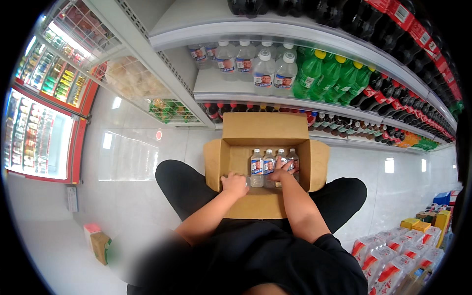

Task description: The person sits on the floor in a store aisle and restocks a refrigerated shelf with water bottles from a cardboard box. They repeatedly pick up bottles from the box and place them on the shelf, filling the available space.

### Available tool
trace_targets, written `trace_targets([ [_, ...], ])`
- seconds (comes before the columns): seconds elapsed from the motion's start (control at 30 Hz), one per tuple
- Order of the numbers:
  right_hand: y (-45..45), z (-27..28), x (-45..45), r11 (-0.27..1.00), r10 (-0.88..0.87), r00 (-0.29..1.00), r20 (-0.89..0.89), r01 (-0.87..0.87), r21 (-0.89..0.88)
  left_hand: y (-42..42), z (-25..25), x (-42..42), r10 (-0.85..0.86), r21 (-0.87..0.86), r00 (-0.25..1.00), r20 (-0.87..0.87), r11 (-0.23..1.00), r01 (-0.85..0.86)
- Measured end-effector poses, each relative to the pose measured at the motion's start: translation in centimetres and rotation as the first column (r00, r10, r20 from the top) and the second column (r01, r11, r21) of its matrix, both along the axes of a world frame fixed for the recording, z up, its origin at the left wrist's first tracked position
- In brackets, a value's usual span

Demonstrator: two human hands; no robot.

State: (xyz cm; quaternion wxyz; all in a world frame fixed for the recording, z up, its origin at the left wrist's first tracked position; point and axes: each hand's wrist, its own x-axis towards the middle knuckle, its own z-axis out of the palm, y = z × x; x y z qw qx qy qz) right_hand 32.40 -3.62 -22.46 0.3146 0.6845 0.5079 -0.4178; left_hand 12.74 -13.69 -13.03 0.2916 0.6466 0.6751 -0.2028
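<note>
Between my legs sits an opened cardboard box [265, 126] with its flaps folded outward. Several clear plastic bottles [257, 167] with white caps and blue printed labels lie side by side in its right part, caps toward the shelf. My left hand [235, 184] is curled at the box's near left, over another clear bottle [247, 181] mostly hidden beneath it. Across the right-hand bottles my right hand [284, 173] rests with its fingers spread, covering parts of their labels.
Ahead stands a store shelf [236, 87] with clear bottles [264, 73], green soda bottles [309, 75] and dark cola bottles [379, 90]. Lit drink coolers [44, 136] are at left. Shrink-wrapped packs [387, 263] stack at lower right. A small carton [100, 247] sits at lower left.
</note>
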Motion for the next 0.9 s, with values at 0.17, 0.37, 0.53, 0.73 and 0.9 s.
trace_targets([
  [0.17,0.0,-6.7,2.6,0.994,0.079,0.986,-0.144,-0.066,0.093,0.6,-0.5,0.8,0.137,-0.033,0.990,0.033,0.990,-0.136],
  [0.37,-0.2,-2.5,0.6,0.998,0.035,0.999,0.011,-0.035,0.061,0.8,-1.9,-0.2,0.144,-0.021,0.989,0.020,0.989,-0.143],
  [0.53,-0.2,1.6,1.2,0.993,0.122,0.990,-0.065,-0.121,0.012,1.5,3.5,-0.8,-0.047,0.035,0.998,0.029,0.998,0.046],
  [0.73,0.2,-0.9,2.4,0.975,0.221,0.966,-0.135,-0.221,0.013,6.1,17.3,-4.7,0.061,0.184,0.958,0.281,0.976,-0.116],
  [0.9,0.2,-2.5,2.1,0.970,0.243,0.961,-0.130,-0.239,0.042,10.7,24.7,-10.3,-0.123,0.738,0.963,0.240,0.668,-0.098],
])
